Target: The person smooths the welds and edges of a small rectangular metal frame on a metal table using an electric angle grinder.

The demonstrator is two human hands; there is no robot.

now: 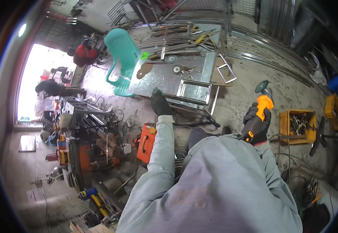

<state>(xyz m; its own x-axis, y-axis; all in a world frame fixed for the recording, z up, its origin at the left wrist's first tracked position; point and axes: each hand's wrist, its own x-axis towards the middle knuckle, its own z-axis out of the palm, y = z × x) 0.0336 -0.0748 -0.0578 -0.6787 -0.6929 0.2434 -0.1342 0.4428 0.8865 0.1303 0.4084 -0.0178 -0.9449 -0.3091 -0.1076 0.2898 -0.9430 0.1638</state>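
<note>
My right hand (pixel 257 120), in a dark glove, is wrapped round the body of an orange and black angle grinder (pixel 265 105). The grinder's green disc (pixel 261 86) points away from me, off to the right of the metal table (pixel 157 77). My left hand (pixel 160 101), also gloved, is at the near edge of that table; its fingertips are too small to make out. A rectangular metal frame (pixel 194 92) lies on the table to the right of my left hand. Round discs (pixel 176 69) and metal strips lie farther back on the tabletop.
A green plastic chair (pixel 122 58) stands left of the table. A red-orange box (pixel 146 143) is near my left forearm. Yellow crates (pixel 298 126) sit at the right. Another small frame (pixel 226 72) leans beyond the table. Two people (pixel 85 54) are at the far left.
</note>
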